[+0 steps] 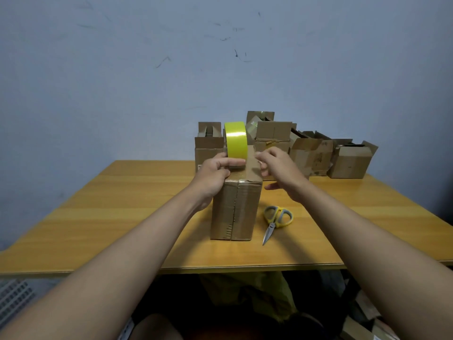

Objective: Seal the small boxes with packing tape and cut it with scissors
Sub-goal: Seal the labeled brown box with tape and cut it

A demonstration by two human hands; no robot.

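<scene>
A small brown cardboard box (235, 209) stands on end in the middle of the wooden table (122, 217), its taped seam facing me. On top of it stands a roll of yellow packing tape (235, 139), held upright by my left hand (215, 175), which also rests against the box's upper left edge. My right hand (279, 170) hovers at the box's top right edge with fingers spread, holding nothing that I can see. Scissors (275, 220) with yellow and grey handles lie shut on the table just right of the box, tips pointing toward me.
Several open cardboard boxes (316, 153) are piled at the table's far edge against a blue wall. Bare wood stretches left of the standing box. Below the near table edge, dark bags and more cartons lie on the floor.
</scene>
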